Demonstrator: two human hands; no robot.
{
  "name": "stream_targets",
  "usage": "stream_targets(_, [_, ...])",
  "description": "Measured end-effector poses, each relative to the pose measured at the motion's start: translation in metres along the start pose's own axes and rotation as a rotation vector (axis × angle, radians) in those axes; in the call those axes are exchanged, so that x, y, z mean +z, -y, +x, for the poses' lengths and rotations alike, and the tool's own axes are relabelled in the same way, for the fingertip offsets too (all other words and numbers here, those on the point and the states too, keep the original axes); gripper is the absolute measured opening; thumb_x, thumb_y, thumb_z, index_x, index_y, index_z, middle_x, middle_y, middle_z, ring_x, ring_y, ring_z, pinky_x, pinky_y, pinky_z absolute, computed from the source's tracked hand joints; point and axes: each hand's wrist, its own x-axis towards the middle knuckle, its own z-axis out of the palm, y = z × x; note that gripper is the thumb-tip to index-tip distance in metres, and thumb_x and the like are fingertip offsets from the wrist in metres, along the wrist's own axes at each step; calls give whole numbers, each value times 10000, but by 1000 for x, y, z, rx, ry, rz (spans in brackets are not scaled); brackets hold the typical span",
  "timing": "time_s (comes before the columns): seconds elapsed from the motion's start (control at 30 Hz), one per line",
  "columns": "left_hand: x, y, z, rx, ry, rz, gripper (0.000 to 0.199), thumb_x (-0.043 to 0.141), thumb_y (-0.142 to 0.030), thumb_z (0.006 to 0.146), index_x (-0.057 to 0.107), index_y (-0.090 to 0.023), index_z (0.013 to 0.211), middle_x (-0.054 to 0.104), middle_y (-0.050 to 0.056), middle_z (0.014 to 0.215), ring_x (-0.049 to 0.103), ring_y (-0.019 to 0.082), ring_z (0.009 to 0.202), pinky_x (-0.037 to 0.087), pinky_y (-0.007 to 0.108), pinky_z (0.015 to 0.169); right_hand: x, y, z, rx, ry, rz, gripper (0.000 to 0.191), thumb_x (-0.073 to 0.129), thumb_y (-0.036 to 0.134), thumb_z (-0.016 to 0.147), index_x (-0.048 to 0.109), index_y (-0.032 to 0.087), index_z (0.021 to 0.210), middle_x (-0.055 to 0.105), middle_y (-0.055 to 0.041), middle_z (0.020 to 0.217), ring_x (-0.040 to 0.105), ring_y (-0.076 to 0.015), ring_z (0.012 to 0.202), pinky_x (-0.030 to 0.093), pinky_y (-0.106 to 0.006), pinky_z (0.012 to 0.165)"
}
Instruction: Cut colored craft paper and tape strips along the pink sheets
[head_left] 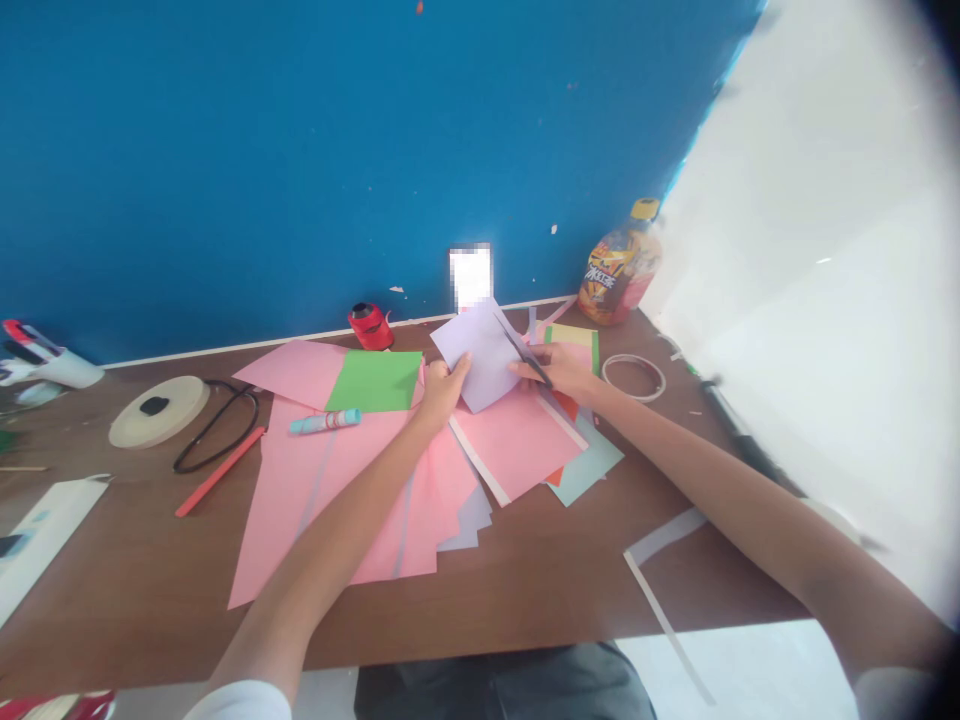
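My left hand [445, 388] grips the left edge of a lavender sheet of paper [480, 350], held up over the table. In my right hand [561, 372] are dark scissors [525, 356], whose blades lie at the sheet's right side, where a narrow strip stands apart from it. Below the sheet lie pink papers [517, 445], one with white strips along its edges. A green square of paper [379, 380] rests on pink paper beside my left hand. A light blue glue stick [325, 421] lies on the pink sheets to the left.
A drink bottle [616, 268] stands at the back right, near a tape ring [634, 378]. Left are a red spool [370, 326], a round pale lid [159, 411], a black cord [217, 425], a red stick [220, 472] and a pen cup [71, 368]. Paper strips [664, 540] hang over the front edge.
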Motion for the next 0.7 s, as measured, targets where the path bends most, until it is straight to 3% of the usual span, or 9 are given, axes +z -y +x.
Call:
stream_targets(0.3, [2,-7,-4,-42,-13,-88,350,769,-499,733,712,-173,847,701,50,765,665,232,884,525,304,792,5,5,-2,77,-49,87,396,832,525,647,634,185,691,592,3,654,537,-134,608,430,-268,560])
stream_targets(0.53, [2,-11,-7,-61,132,-50,458,734,-516,776,737,-112,992,737,95,866,656,209,793,511,298,713,5,-2,1,110,-55,134,435,817,568,639,660,182,762,533,24,625,411,-97,543,239,-244,438])
stream_targets(0.7, [1,-13,-7,-78,183,-97,425,751,-512,760,739,-114,910,745,96,885,650,192,764,499,292,713,5,-3,1,105,-69,127,451,818,570,632,671,177,799,576,5,671,444,-106,557,261,-241,439])
